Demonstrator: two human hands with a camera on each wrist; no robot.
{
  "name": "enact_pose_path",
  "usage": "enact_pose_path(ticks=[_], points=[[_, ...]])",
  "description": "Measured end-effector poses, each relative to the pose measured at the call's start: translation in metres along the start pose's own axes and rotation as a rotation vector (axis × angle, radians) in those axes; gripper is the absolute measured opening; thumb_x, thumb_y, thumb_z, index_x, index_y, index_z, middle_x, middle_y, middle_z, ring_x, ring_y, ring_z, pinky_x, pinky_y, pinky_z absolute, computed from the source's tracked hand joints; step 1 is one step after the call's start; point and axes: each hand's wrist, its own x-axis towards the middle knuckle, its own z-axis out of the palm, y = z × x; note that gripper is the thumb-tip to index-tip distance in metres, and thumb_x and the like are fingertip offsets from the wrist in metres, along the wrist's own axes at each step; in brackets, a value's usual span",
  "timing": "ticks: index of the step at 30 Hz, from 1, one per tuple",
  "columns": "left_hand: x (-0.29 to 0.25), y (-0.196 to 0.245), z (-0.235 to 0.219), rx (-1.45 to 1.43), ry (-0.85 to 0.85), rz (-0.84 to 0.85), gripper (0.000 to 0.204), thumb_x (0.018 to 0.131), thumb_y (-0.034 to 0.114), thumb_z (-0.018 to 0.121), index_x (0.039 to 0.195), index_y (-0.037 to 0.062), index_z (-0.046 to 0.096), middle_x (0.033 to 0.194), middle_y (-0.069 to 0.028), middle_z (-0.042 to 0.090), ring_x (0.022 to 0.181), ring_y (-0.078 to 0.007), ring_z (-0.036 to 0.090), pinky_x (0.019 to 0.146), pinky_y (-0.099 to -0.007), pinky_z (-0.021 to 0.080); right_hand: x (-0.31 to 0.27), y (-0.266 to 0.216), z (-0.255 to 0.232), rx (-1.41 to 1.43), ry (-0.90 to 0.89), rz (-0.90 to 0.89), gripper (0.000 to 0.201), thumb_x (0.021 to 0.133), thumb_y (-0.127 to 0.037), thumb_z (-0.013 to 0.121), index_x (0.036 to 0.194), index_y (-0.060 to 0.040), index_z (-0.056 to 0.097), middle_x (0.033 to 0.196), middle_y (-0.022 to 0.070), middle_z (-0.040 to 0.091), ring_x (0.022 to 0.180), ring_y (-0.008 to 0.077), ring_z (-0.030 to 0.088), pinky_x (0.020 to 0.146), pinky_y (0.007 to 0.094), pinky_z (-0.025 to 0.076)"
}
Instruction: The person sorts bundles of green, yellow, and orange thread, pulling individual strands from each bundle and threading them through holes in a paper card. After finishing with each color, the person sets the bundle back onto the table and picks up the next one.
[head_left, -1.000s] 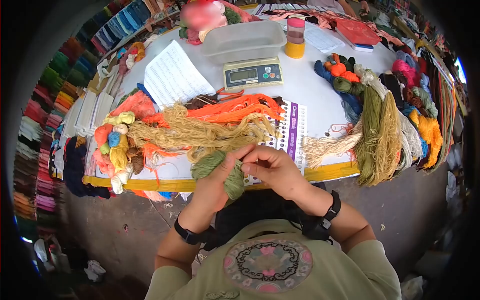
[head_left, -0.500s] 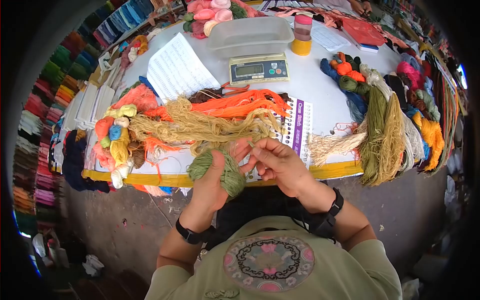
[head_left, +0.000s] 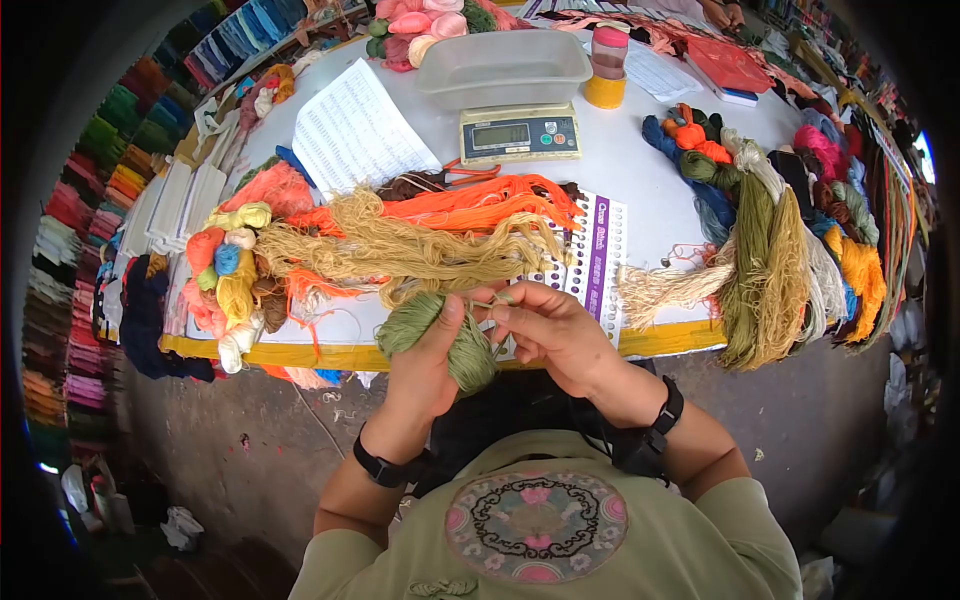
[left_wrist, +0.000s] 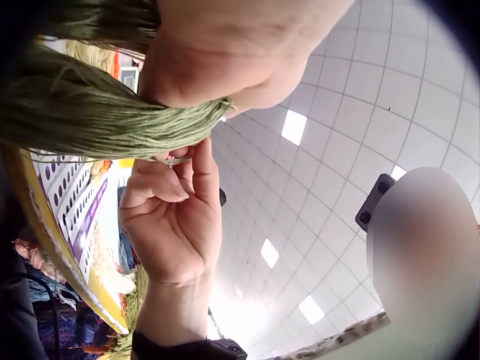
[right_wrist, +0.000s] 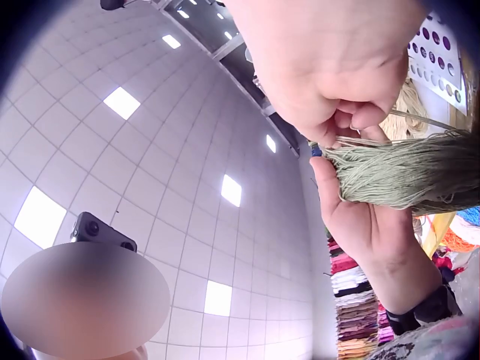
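Note:
A skein of sage-green yarn (head_left: 404, 326) hangs over the front edge of the table, gripped by my left hand (head_left: 420, 372) with the thumb across its front. My right hand (head_left: 562, 338) pinches a thin green strand (head_left: 503, 298) between thumb and forefinger, right beside the left fingertips. In the left wrist view the skein (left_wrist: 90, 124) runs sideways from the left hand, with the right hand (left_wrist: 176, 225) at its gathered end. Curled right fingers (right_wrist: 352, 116) sit close over the skein (right_wrist: 409, 176) in the right wrist view.
Tan yarn (head_left: 400, 250) and orange yarn (head_left: 480, 210) lie just beyond my hands, over a card with holes (head_left: 600, 270). Farther back are a digital scale (head_left: 520, 135), a plastic tub (head_left: 505, 75) and a written sheet (head_left: 360, 130). Olive skeins (head_left: 755, 270) hang over the right edge.
The right fingers drew slightly away from the left with the strand, then came back close to them. The skein stays in my left hand. The head view has shifted a little.

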Motion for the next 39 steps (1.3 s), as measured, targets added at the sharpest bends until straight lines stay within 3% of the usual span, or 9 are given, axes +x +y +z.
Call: enact_pose_path(ticks=[2, 6, 10, 13, 15, 22, 28, 34, 39], points=[[-0.002, -0.005, -0.007, -0.041, 0.025, -0.004, 0.047, 0.099, 0.034, 0.047, 0.124, -0.0058, 0.052, 0.13, -0.0166, 0.052, 0.119, -0.0245, 0.051, 0.098, -0.0398, 0.044, 0.001, 0.0, 0.0, 0.182, 0.018, 0.063, 0.01, 0.093, -0.018, 0.06, 0.099, -0.011, 0.064, 0.087, -0.0009, 0.066, 0.062, 0.0015, 0.05, 0.053, 0.0181, 0.04], [-0.004, 0.002, 0.008, -0.189, 0.054, -0.005, 0.048, 0.097, 0.036, 0.049, 0.122, -0.0048, 0.054, 0.124, -0.0154, 0.057, 0.117, -0.024, 0.053, 0.099, -0.0395, 0.045, 0.003, 0.007, -0.01, 0.244, 0.024, 0.101, 0.012, 0.094, -0.019, 0.058, 0.102, -0.012, 0.062, 0.084, 0.0, 0.065, 0.059, 0.0017, 0.049, 0.052, 0.0177, 0.041], [-0.002, -0.006, 0.008, -0.072, 0.034, 0.008, 0.053, 0.099, 0.04, 0.043, 0.128, -0.0041, 0.049, 0.133, -0.0145, 0.05, 0.117, -0.0231, 0.052, 0.099, -0.0366, 0.043, 0.003, 0.006, -0.003, 0.122, 0.007, 0.085, 0.016, 0.091, -0.015, 0.062, 0.106, -0.0086, 0.062, 0.09, -0.0021, 0.063, 0.073, 0.0029, 0.056, 0.049, 0.0159, 0.039], [-0.001, -0.011, 0.006, 0.177, 0.03, 0.051, 0.048, 0.099, 0.034, 0.046, 0.127, -0.0037, 0.051, 0.132, -0.0146, 0.052, 0.115, -0.0217, 0.053, 0.099, -0.0355, 0.042, 0.002, 0.009, -0.002, 0.022, 0.044, 0.074, 0.016, 0.088, -0.016, 0.066, 0.103, -0.0106, 0.064, 0.086, -0.0049, 0.061, 0.073, 0.0011, 0.055, 0.051, 0.0151, 0.039], [0.0, -0.012, 0.007, 0.211, 0.062, 0.087, 0.031, 0.098, 0.018, 0.05, 0.119, -0.0031, 0.059, 0.123, -0.0137, 0.059, 0.112, -0.02, 0.055, 0.097, -0.0338, 0.043, 0.002, 0.009, -0.003, -0.011, 0.036, 0.079, 0.016, 0.087, -0.019, 0.067, 0.101, -0.0122, 0.065, 0.082, -0.0068, 0.06, 0.073, -0.0003, 0.053, 0.053, 0.0148, 0.037], [0.002, -0.012, 0.007, -0.017, 0.091, 0.067, 0.02, 0.096, 0.011, 0.053, 0.106, -0.0027, 0.063, 0.119, -0.0162, 0.061, 0.109, -0.0217, 0.057, 0.094, -0.0347, 0.044, 0.001, 0.007, -0.003, 0.056, 0.056, 0.099, 0.024, 0.085, -0.013, 0.069, 0.108, -0.0093, 0.064, 0.088, -0.0043, 0.063, 0.078, 0.0029, 0.059, 0.05, 0.0136, 0.04], [0.003, -0.016, 0.005, 0.108, 0.086, 0.126, 0.022, 0.096, 0.016, 0.054, 0.106, -0.0017, 0.06, 0.119, -0.0188, 0.06, 0.104, -0.0224, 0.059, 0.089, -0.0349, 0.049, 0.0, 0.008, -0.002, 0.091, 0.066, 0.11, 0.023, 0.087, -0.013, 0.066, 0.109, -0.0084, 0.063, 0.088, -0.0031, 0.064, 0.076, 0.0032, 0.06, 0.05, 0.015, 0.04], [0.0, -0.015, -0.005, -0.112, 0.164, 0.019, 0.03, 0.094, 0.025, 0.058, 0.11, 0.0003, 0.059, 0.114, -0.0142, 0.061, 0.107, -0.021, 0.058, 0.091, -0.0353, 0.046, 0.001, 0.007, -0.007, 0.312, 0.046, 0.138, 0.021, 0.089, -0.018, 0.063, 0.108, -0.0092, 0.061, 0.085, -0.0027, 0.065, 0.07, 0.0029, 0.056, 0.052, 0.0171, 0.041], [-0.001, -0.012, 0.001, -0.146, -0.019, 0.03, 0.046, 0.093, 0.04, 0.056, 0.114, -0.0006, 0.056, 0.123, -0.0149, 0.056, 0.109, -0.021, 0.056, 0.094, -0.0372, 0.047, 0.003, 0.006, -0.008, 0.1, 0.009, 0.089, 0.018, 0.089, -0.019, 0.063, 0.104, -0.0088, 0.062, 0.083, -0.0028, 0.063, 0.066, 0.0037, 0.054, 0.051, 0.0188, 0.041]])
